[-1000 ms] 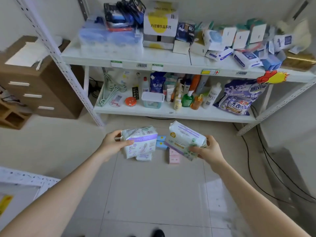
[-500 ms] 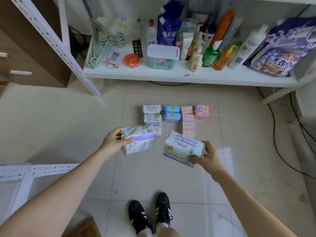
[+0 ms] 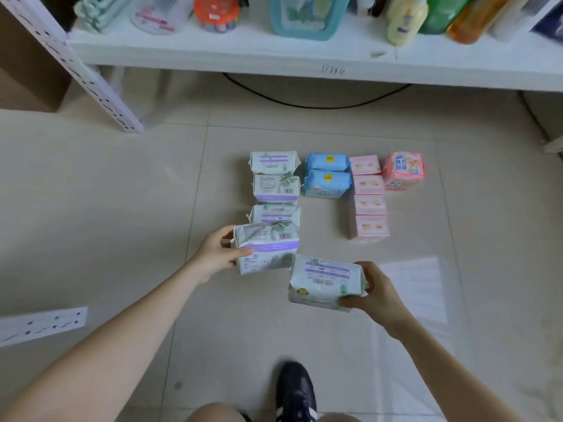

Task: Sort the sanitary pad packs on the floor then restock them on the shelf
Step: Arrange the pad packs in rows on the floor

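Observation:
My left hand [image 3: 217,254] grips a white-and-purple pad pack [image 3: 265,248] just in front of a column of three like packs [image 3: 275,185] on the floor. My right hand [image 3: 376,292] holds a second white-and-purple pack [image 3: 326,281] by its right end, lower and to the right. Beside that column lie two blue packs [image 3: 327,176], a column of several pale pink packs [image 3: 368,197] and one brighter pink pack [image 3: 402,170]. The white shelf [image 3: 304,60] runs across the top.
Bottles, a teal box and an orange-lidded jar stand on the shelf. A perforated white upright [image 3: 91,80] slants at the left beside a brown cabinet [image 3: 27,74]. A black cable [image 3: 316,105] lies under the shelf. My black shoe [image 3: 295,391] is at the bottom.
The view has dropped closer to the floor. Both hands have lowered their packs toward the row, the left one now near the end of the white-and-purple column.

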A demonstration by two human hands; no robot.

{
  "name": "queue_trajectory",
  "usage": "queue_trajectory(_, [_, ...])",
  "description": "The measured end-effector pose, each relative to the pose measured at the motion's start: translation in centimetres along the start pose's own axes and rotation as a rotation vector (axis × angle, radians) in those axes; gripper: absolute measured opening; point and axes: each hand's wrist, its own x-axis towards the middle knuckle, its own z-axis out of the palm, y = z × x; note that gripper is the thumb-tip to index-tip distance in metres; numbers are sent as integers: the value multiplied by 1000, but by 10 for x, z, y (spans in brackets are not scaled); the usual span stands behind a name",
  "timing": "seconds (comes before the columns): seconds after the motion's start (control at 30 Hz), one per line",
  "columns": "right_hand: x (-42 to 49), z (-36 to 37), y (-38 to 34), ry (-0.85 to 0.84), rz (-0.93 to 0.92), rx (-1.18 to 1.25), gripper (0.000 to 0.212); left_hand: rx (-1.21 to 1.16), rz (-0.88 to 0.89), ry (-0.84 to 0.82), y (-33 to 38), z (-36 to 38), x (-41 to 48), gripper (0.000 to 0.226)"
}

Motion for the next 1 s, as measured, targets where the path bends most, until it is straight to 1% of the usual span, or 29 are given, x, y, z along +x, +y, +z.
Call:
queue_trajectory(0.23, [73,32,76,-68,-31,19,60,17,52,-21,-65,9,75,54])
queue_trajectory(0.37, [95,49,103,-74,-74,29,60,52,127,-41,-90,13,100,57])
queue_trajectory(0.47, [104,62,116,-71,-104,33,61,26,174,-47,-107,16,112,58])
queue_trajectory(0.53, [107,71,122,-71,-128,27,62,-7,175,-53,-116,17,116,57])
queue_trajectory(0.63, [109,84,124,-69,-157,24,67,-82,121,-67,-125,16,118,51])
queue_trajectory(0.77, [111,102,119,-85,-193,20,79,-190,64,-87,-127,14,115,41])
queue_trajectory(0.87, [115,116,112,-95,-218,45,88,-180,69,-93,-123,15,115,35])
queue_trajectory(1.0, [119,128,108,-85,-223,53,90,-156,71,-84,-122,16,116,34])
